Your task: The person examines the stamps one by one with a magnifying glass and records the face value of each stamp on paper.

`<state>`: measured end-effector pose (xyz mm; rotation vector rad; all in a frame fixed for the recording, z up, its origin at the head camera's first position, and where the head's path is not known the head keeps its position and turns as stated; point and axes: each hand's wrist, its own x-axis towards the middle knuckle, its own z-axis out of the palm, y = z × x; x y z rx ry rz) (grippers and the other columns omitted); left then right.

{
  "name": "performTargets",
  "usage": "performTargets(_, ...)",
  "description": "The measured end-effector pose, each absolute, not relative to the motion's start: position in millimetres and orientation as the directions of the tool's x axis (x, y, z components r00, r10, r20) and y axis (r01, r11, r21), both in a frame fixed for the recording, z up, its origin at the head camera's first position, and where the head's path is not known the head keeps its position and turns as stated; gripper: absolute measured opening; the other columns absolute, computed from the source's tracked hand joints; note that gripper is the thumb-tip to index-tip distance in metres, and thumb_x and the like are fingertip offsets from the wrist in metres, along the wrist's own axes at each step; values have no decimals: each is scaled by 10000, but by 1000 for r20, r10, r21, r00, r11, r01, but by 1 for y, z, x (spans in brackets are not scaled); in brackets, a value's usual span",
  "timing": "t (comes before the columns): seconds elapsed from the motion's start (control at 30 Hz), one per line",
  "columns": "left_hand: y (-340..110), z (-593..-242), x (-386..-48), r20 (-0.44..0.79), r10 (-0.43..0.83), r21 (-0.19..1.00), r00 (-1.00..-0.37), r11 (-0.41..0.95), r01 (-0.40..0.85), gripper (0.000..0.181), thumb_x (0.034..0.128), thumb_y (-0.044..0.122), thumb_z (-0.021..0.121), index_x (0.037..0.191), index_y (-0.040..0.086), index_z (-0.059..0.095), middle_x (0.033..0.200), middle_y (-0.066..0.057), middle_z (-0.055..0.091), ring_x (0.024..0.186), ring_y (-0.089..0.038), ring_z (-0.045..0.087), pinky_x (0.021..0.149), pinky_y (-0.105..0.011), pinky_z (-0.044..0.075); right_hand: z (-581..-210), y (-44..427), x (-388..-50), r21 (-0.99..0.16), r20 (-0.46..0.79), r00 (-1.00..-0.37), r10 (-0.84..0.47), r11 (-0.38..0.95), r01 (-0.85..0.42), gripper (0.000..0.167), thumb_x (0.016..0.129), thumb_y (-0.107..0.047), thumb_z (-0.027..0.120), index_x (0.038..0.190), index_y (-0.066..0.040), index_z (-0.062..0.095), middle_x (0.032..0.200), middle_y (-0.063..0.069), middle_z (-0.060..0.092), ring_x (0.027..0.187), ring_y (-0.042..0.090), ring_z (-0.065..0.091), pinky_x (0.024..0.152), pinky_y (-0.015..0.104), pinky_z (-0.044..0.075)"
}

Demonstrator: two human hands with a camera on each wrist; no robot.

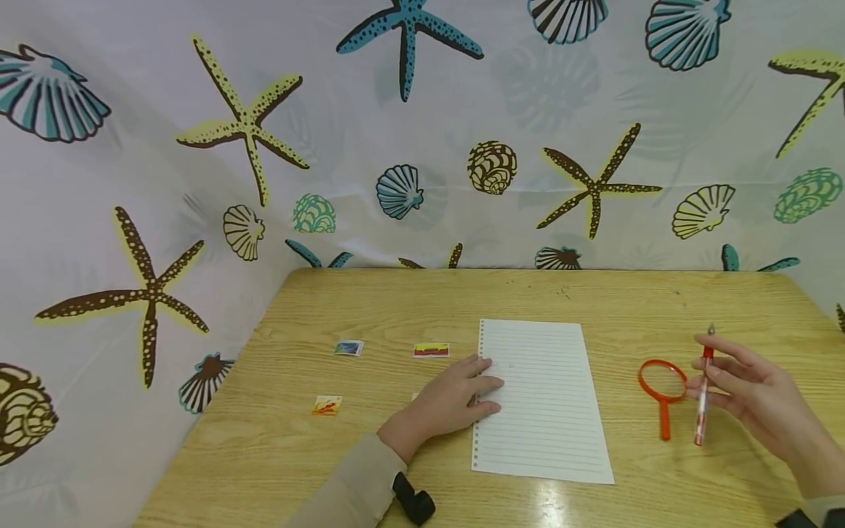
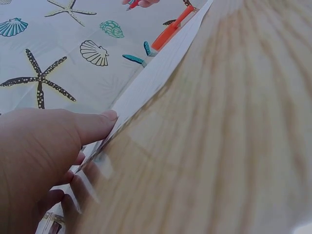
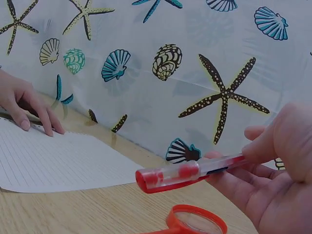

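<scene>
My left hand [image 1: 449, 400] rests on the left edge of a lined sheet of paper [image 1: 544, 411], its fingers extended over the punched margin. In the left wrist view the thumb touches the paper's edge [image 2: 141, 95]. On the right, my right hand [image 1: 759, 385] pinches a red pen [image 1: 702, 414] with a clear barrel between thumb and fingers. The pen is off the table, its point aimed away from me; its red rear end [image 3: 153, 179] faces the right wrist camera. Just left of the pen lies a red magnifying glass [image 1: 664, 419] on the table.
Small picture cards [image 1: 431, 350] lie left of the paper on the wooden table [image 1: 264, 462], one partly hidden by my left hand. Another card [image 1: 326, 405] shows orange and yellow. Behind the table hangs a white cloth [image 1: 449, 132] printed with starfish and shells.
</scene>
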<state>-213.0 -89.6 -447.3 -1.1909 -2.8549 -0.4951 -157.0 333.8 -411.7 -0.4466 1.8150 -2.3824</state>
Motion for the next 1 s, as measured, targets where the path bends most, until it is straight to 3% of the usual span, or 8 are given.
performTargets(0.37,-91,-448,-212,136,690,272,-711,664,697,432,919,412,562,1278,173,588,1420,-93,409,1342,-278,308,1081,-363,282,-407,306,-166,-845,284,-874,-394,-534,-34,469,978,117,227,1380,-40,409,1185,151,576,1023,323,613,852,407,505)
performTargets(0.57,-92,-448,-212,169,705,272,-689,639,720,431,919,411,563,1256,145,603,1392,-132,434,1319,-313,339,1067,-379,305,-407,285,-169,-869,234,-910,-341,-493,-39,438,967,120,301,1329,-69,458,1153,107,602,989,254,619,851,344,511)
performTargets(0.8,-92,-451,-212,137,697,289,-704,651,701,433,923,419,553,1278,174,586,1422,-102,405,1345,-281,300,1083,-368,279,-406,257,-174,-868,201,-926,-319,-496,-17,289,1004,-7,331,1238,-51,495,1058,76,650,939,208,624,812,289,522)
performTargets(1.0,-93,-449,-212,119,693,283,-711,662,694,437,927,425,541,1292,185,573,1433,-89,390,1355,-262,283,1085,-366,274,-410,237,-178,-894,188,-943,-275,-446,-48,298,1007,-98,381,1219,-48,584,983,60,680,887,190,637,772,285,531)
